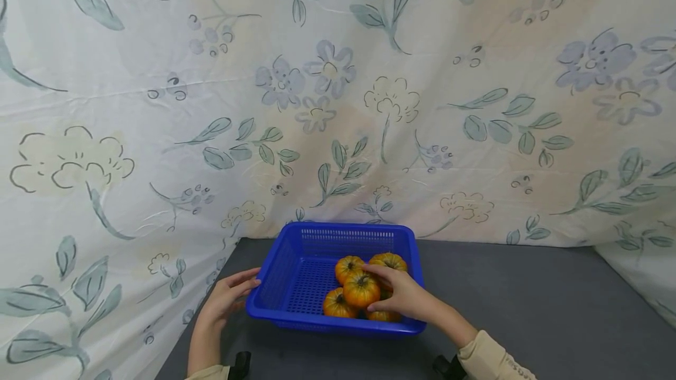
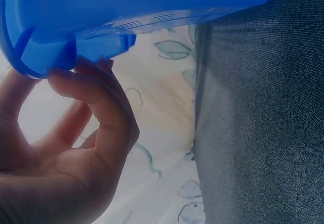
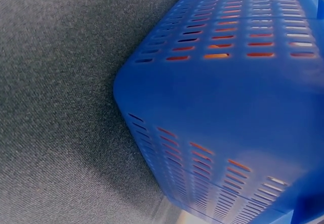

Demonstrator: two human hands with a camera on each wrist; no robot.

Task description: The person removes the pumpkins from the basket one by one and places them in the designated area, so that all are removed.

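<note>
A blue plastic basket (image 1: pixel 303 312) with slotted walls stands on the dark grey table, small orange pumpkins gathered in its right half. My left hand (image 1: pixel 224 301) is at the basket's left rim; in the left wrist view its curled fingers (image 2: pixel 96 90) grip the rim from the outside. Over the right side of the basket, my right hand (image 1: pixel 404 295) holds a small pumpkin (image 1: pixel 361 289) between thumb and fingers, above the others. Other pumpkins (image 1: pixel 338 304) lie around it, partly hidden by that hand. The right wrist view shows only the basket's outer corner (image 3: pixel 217 97), not the hand.
The grey table (image 1: pixel 507 304) extends to the right of the basket. A floral-patterned cloth (image 1: pixel 338 175) hangs behind the table and along its left side. Dark straps (image 1: pixel 241 363) are around the wrists.
</note>
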